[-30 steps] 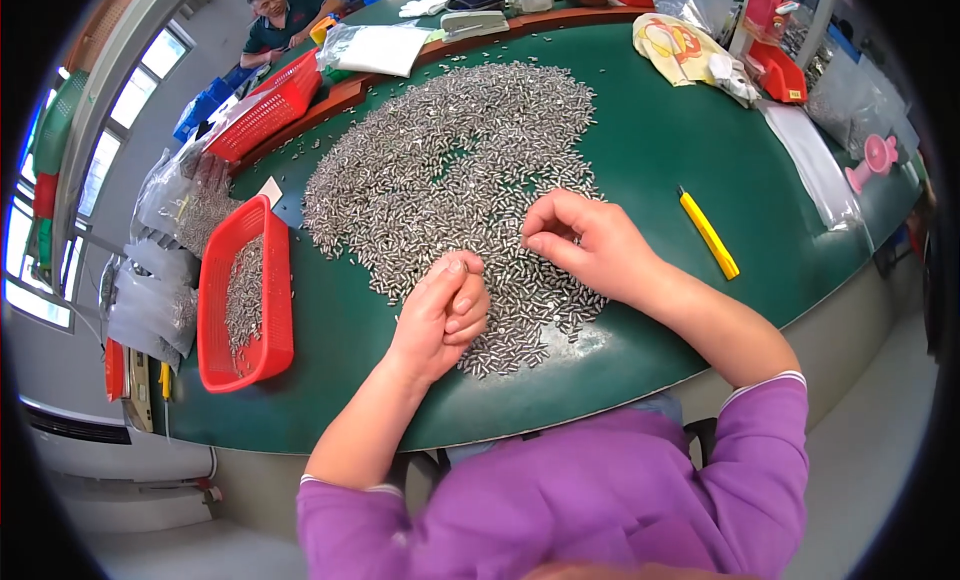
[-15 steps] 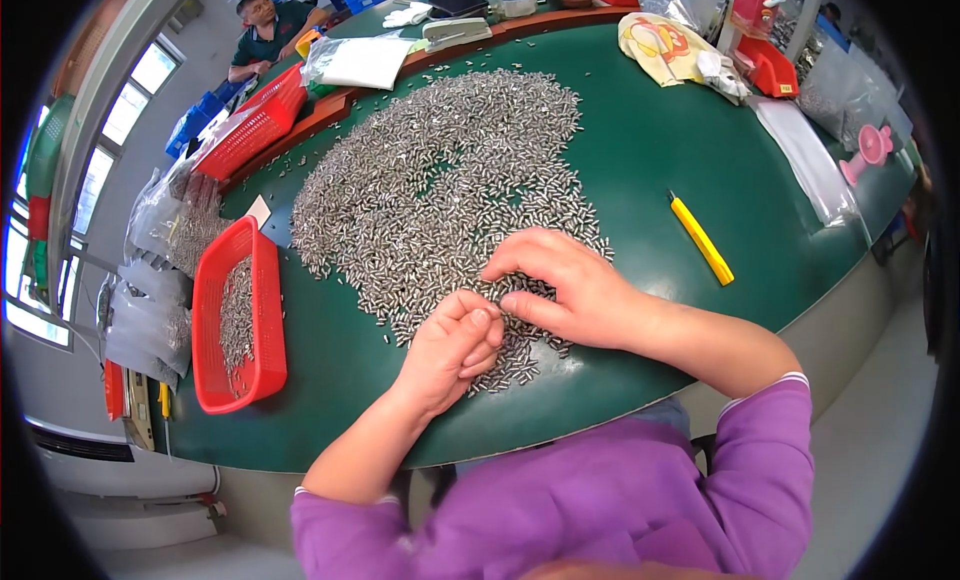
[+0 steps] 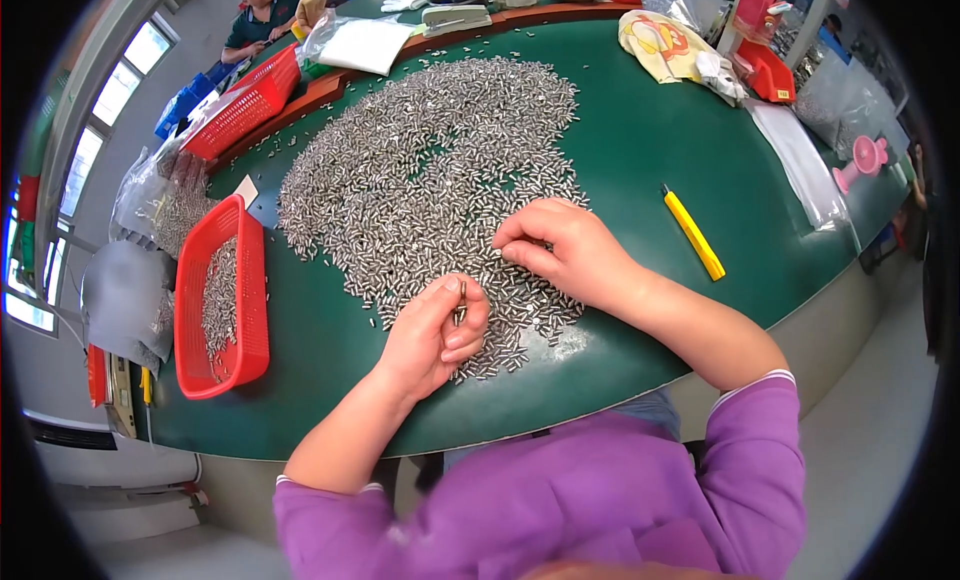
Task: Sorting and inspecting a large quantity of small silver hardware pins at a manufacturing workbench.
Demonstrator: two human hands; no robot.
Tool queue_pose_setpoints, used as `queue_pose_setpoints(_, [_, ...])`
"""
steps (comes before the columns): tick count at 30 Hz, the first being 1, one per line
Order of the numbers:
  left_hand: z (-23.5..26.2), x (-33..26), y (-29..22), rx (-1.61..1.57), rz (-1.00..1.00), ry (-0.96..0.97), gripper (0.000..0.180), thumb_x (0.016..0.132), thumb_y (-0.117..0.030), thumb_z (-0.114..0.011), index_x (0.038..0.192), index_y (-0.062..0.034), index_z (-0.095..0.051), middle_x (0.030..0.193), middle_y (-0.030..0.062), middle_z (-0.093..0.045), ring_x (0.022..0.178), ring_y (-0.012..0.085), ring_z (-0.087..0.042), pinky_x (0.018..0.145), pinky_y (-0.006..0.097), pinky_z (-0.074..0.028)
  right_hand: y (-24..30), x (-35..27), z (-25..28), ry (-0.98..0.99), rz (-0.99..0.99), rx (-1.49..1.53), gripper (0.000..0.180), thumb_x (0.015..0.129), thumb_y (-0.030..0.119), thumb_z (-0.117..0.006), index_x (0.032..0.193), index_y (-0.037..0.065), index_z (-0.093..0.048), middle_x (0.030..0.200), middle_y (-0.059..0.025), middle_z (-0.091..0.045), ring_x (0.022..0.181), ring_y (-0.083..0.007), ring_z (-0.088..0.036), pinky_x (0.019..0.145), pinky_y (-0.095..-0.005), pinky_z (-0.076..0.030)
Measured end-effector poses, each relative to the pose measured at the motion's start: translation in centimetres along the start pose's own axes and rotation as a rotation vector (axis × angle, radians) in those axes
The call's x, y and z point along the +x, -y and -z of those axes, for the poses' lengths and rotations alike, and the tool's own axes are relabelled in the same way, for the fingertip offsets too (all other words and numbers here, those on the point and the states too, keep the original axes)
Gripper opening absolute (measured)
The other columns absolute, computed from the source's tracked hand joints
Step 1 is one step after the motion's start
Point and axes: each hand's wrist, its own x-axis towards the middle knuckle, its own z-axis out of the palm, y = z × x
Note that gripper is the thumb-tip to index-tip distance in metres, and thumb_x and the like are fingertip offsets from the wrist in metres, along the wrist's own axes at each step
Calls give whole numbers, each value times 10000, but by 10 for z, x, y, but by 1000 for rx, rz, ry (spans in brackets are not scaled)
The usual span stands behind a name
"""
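A broad heap of small silvery metal cylinders (image 3: 400,170) spreads over the green tabletop. My left hand (image 3: 437,332) is closed at the heap's near edge, with one of these small metal cylinders (image 3: 462,291) upright between thumb and forefinger. Its other fingers are curled in, and whether they hold more pieces is hidden. To its right, my right hand (image 3: 563,248) reaches down over the heap, thumb and forefinger brought together in a pinch. Anything between those fingertips is too small to make out.
At the left stands a red plastic basket (image 3: 258,325) partly filled with similar pieces. A yellow-handled tool (image 3: 692,232) lies right of the heap. Plastic bags (image 3: 800,165), a printed cloth (image 3: 660,45) and another red basket (image 3: 243,108) line the table's edges. A person (image 3: 262,20) sits across the table.
My hands have parted: the left has drawn slightly left, baring the cylinder in its fingertips, and the right has moved away over the heap. The whole view has shifted a little.
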Motion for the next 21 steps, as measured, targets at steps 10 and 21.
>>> queue_pose_setpoints(10, [5,-1,5,-1,36,83,230,950,-213,-347,952,-26,-479,771,68,-484,497,87,-332,416,187,-283,11,-3,-3,94,48,232,144,763,61,-640,906,81,-647,854,-31,-596,812,-165,-566,725,-284,-458])
queue_pose_setpoints(21, [-4,-2,7,196,-19,4,142,929,-176,-417,1003,-63,-464,768,44,-502,509,68,-354,416,178,-277,20,-6,-1,57,165,-1,305,718,70,-649,1018,107,-614,953,-45,-603,883,-217,-546,775,-343,-439])
